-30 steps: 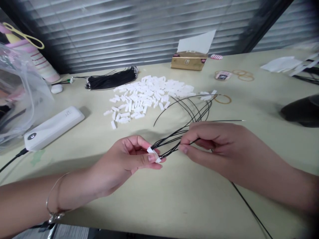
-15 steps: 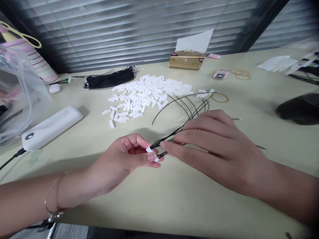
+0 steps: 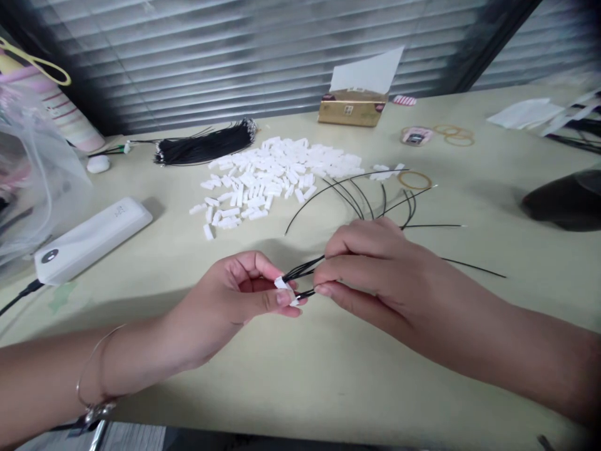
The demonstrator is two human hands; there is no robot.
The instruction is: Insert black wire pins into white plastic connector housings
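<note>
Between thumb and fingers of my left hand (image 3: pixel 248 291) is a small white connector housing (image 3: pixel 282 285), its face turned to the right. Several thin black wires (image 3: pixel 303 268) run out of it. My right hand (image 3: pixel 375 269) is closed, its thumb and forefinger pinching a wire just right of the housing. The wires' free ends fan out behind and to the right of that hand; its palm hides their middle stretch. Farther back lies a heap of white connector housings (image 3: pixel 282 169), with a bundle of black wires (image 3: pixel 204 145) to its left.
A white power bank (image 3: pixel 94 241) with a cable lies at left, near a plastic bag (image 3: pixel 42 169) and a striped bottle (image 3: pixel 63 106). Behind stands a gold box (image 3: pixel 352 109). Rubber bands (image 3: pixel 414 181) and a dark object (image 3: pixel 566 200) are at right.
My right hand has moved slightly left and its thumb and forefinger have closed on a wire near the housing. The wires' free ends have spread out to the right. My left hand keeps its hold.
</note>
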